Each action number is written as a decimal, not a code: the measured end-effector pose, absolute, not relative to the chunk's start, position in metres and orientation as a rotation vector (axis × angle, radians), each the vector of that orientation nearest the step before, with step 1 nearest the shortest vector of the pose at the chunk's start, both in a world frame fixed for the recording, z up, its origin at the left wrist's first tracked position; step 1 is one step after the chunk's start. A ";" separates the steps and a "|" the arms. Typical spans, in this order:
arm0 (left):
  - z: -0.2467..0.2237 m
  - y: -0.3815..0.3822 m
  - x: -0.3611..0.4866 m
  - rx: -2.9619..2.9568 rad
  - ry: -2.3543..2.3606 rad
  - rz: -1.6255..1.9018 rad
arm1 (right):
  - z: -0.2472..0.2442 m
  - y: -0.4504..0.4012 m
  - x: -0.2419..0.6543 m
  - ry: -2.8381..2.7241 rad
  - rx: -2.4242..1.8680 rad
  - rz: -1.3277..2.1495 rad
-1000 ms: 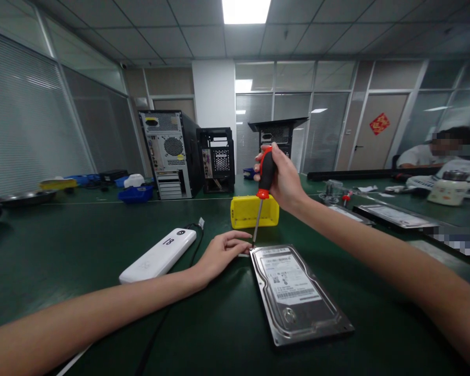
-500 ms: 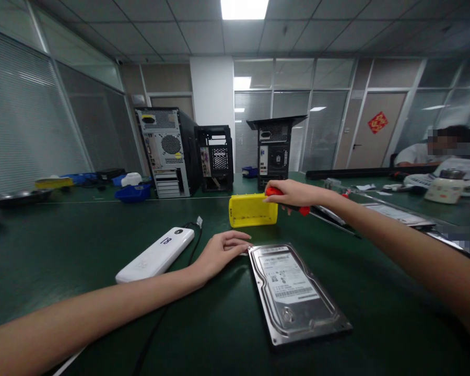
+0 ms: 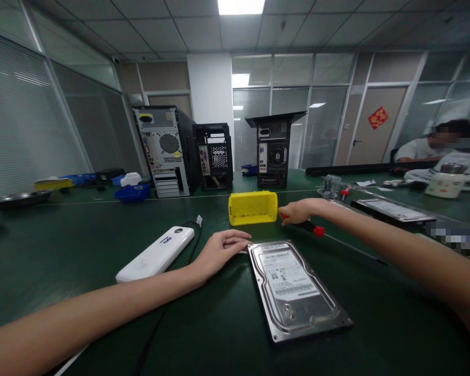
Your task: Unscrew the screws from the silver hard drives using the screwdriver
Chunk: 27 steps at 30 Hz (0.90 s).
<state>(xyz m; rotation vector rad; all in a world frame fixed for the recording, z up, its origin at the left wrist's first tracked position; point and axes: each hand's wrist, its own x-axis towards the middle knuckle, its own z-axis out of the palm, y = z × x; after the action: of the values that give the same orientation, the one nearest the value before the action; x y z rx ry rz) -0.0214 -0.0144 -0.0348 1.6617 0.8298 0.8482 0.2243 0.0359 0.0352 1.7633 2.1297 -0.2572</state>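
In the head view a silver hard drive point(image 3: 292, 290) lies label side up on the green table. My left hand point(image 3: 223, 249) rests at its far left corner, fingers stretched out, fingertips at the drive's edge; whether they press on it I cannot tell. My right hand point(image 3: 297, 211) is closed around the red and black handle of a screwdriver point(image 3: 318, 231), just right of a yellow plastic bin point(image 3: 253, 208). The screwdriver's long shaft points right and back toward me, low over the table. Beside my left forearm lies a white power bank point(image 3: 156, 255) marked 18.
Computer cases point(image 3: 164, 151) stand at the back. A blue bin point(image 3: 132, 192) sits at the far left. On the right are another hard drive point(image 3: 395, 209), a clear container point(image 3: 331, 184) and a pot-like jar point(image 3: 446, 184). A person point(image 3: 423, 149) sits at the far right.
My right hand has moved down and to the right, off the yellow bin's edge, with the screwdriver, whose shaft now shows. My left hand and the hard drive stay in place.
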 end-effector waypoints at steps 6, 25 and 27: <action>-0.031 -0.018 -0.019 1.633 0.845 0.848 | 0.028 0.036 0.225 2.009 1.810 -0.275; -0.034 -0.015 -0.020 1.668 0.843 0.827 | 0.025 0.032 0.233 2.067 1.853 -0.267; -0.033 -0.016 -0.019 1.675 0.845 0.823 | 0.024 0.030 0.233 2.085 1.845 -0.224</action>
<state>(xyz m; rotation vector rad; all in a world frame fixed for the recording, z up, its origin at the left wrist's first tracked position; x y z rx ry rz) -0.0194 -0.0156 -0.0332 1.6750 0.8450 0.8226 0.2331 0.0302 0.0241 1.8449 2.0847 -0.2243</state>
